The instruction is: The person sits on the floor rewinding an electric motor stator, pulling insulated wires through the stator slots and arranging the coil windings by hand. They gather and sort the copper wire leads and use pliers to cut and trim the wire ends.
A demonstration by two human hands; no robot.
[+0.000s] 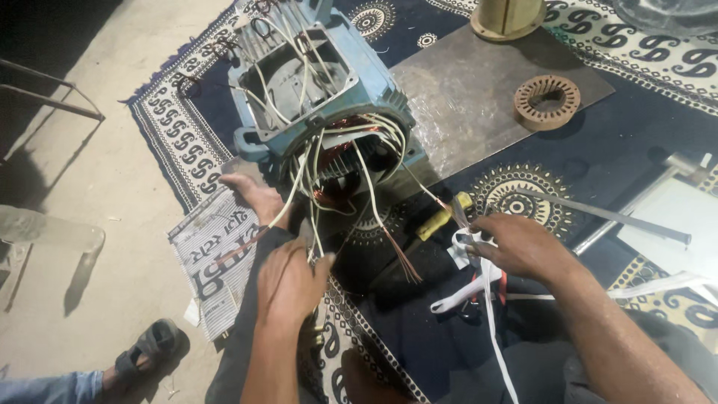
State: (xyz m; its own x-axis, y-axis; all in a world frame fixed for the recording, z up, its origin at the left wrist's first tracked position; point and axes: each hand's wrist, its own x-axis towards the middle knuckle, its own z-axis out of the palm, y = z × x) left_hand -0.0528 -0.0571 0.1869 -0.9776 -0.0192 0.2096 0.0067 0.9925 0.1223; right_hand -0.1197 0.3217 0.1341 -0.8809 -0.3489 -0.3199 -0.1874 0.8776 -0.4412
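Left hand [288,280] pinching white sleeved lead wires [310,176] that run up and away into the blue cast-metal motor housing [321,90] straight ahead. Right hand [523,245], farther right, clenched on white flat tape [490,299] beside yellow-handled tool [443,217].

Harsh light from above centre; glare on grey metal plate [479,90]; top-left corner dark; long shadows on concrete floor [97,150]; edges slightly soft, wide-angle bend.
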